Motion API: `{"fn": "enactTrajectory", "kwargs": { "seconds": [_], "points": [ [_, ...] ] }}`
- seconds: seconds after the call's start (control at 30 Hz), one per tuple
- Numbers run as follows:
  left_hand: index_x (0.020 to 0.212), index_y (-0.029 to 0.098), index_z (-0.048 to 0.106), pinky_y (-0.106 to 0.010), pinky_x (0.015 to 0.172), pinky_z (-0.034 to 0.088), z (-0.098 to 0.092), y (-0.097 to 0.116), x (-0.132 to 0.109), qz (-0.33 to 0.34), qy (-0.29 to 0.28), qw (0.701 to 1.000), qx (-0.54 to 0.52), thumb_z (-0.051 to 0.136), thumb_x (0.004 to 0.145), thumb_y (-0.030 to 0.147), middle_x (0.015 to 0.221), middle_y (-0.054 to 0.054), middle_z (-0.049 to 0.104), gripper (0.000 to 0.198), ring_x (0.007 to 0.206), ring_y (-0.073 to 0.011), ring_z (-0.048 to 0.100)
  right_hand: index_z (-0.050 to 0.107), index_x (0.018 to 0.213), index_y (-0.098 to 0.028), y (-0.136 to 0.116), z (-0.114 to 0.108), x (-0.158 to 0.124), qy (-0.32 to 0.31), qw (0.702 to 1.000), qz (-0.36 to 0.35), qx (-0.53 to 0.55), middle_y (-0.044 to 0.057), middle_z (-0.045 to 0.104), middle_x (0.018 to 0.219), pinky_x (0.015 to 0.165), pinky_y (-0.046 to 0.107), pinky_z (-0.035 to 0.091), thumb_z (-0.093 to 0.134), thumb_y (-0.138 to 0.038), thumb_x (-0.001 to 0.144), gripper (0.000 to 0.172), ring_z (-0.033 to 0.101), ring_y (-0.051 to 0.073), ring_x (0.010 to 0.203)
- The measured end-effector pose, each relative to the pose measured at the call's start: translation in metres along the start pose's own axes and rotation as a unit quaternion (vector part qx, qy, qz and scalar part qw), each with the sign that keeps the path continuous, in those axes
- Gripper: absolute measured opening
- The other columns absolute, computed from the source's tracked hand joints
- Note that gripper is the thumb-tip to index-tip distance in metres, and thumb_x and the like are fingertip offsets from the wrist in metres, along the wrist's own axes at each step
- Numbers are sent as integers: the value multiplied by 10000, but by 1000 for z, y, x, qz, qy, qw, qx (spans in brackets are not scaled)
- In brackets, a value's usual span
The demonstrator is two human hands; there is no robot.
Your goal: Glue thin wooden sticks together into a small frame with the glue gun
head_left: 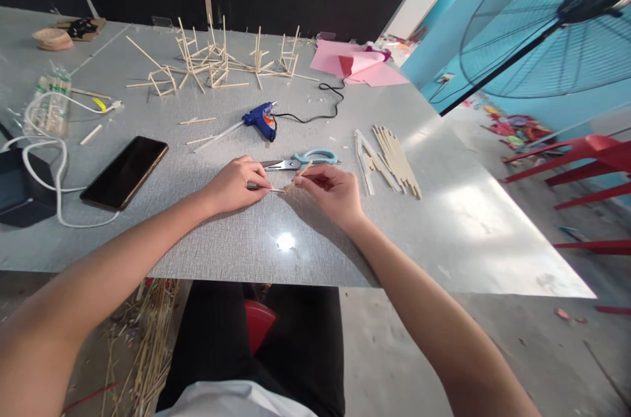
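Observation:
My left hand (240, 185) rests low over the table, its thumb and fingers pinching a short thin wooden stick (277, 190). Opposite it, my right hand (331, 188) grips another wooden stick (306, 168), which slants upward between thumb and forefinger. The ends of the two sticks meet, or nearly so, between my hands; whether they are joined I cannot tell. Just behind the hands lie scissors (300, 160) with light blue handles, the blades partly hidden by my left hand. Farther back is a blue glue gun (261, 120) with a clear glue stick in its rear.
Stick frames (217, 65) stand along the back. Right of my hands lie loose sticks (397, 154) and clear glue sticks (365, 164). A phone (125, 172), white cable (63, 160) and bagged sticks (52, 101) are at left. Pink paper (355, 62) lies behind; a fan (557, 19) stands right.

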State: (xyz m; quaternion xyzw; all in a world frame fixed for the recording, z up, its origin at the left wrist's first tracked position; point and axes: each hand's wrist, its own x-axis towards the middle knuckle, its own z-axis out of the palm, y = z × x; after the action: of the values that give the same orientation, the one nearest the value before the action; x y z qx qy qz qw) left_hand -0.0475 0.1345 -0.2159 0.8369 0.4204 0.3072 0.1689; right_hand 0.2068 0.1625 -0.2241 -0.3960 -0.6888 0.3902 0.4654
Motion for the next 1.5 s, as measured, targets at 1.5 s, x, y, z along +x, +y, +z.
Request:
{"fn": "enactTrajectory", "kwargs": {
  "seconds": [1.5],
  "points": [
    [980, 333, 772, -420, 781, 521, -5, 16, 12, -15, -13, 1000, -15, 610, 1007, 211, 957, 1, 744, 204, 868, -221, 605, 752, 1133, -392, -31, -9, -3, -39, 993, -73, -82, -34, 820, 951, 725, 341, 691, 753, -83, 917, 377, 802, 192, 843]
  ]
}}
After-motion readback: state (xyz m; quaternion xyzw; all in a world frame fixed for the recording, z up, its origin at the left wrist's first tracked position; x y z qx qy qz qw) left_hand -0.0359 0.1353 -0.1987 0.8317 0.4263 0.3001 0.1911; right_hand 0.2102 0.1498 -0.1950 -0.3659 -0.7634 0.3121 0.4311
